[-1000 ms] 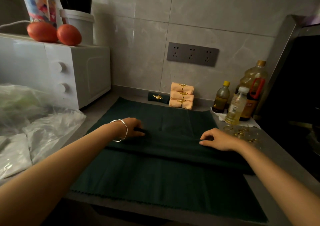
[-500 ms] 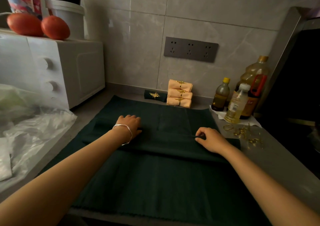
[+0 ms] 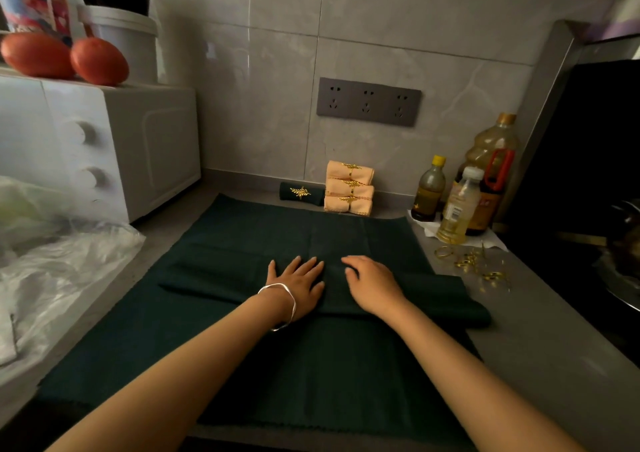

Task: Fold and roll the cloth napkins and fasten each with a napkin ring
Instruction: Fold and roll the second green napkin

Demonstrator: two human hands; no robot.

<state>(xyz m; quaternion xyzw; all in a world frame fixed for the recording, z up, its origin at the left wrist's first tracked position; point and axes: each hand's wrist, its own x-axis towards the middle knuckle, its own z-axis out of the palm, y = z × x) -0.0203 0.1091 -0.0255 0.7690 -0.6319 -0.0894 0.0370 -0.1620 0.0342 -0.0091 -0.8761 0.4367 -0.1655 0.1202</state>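
Left hand point(image 3: 298, 285) flat and splayed, right hand point(image 3: 372, 287) relaxed beside it, both gripping nothing, pressing the dark green napkin's point(image 3: 242, 365) folded band on the surface point(image 3: 554, 347), likely setting the crease, gold napkin rings point(image 3: 471, 264) waiting nearby.

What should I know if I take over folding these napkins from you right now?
Hands: the left hand is open, flat on the folded band of the green napkin; the right hand is relaxed, resting beside it.
Done: three peach rolls and one green roll, ringed, by the wall.
To do: roll this napkin, then slip on one of the loose gold rings lying to the right.
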